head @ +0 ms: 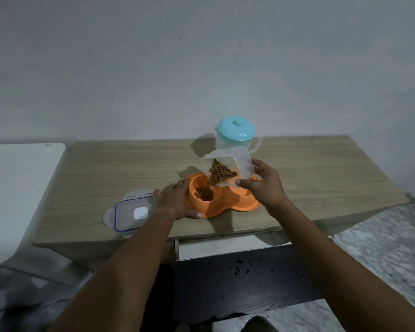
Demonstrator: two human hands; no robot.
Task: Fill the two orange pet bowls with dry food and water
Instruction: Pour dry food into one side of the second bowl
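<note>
Dark specks on the floor (244, 267) below the desk edge; possibly kibble, cannot confirm.

Lid (132, 212) of the food box lies flat on the desk (106, 168), just beside the left hand.

Left hand (175, 200) presses flat against the left end of the orange double bowl (228, 204), fingers spread, bracing, not clasping.

Right hand (261, 185) holds the clear food container (228, 171), tilted steeply, fingers wrapped around its wall. Kibble (222, 174) is massed at the low corner, over the left bowl, which holds a small heap (204, 194).

Right bowl mostly hidden behind the container; appears empty.

Risks: a sudden slide of the mass could overshoot the rim; the corner sits near the divide, so pellets may drop into the water side.

Lidded water jug (236, 137) stands close behind; a swinging container could knock it.
</note>
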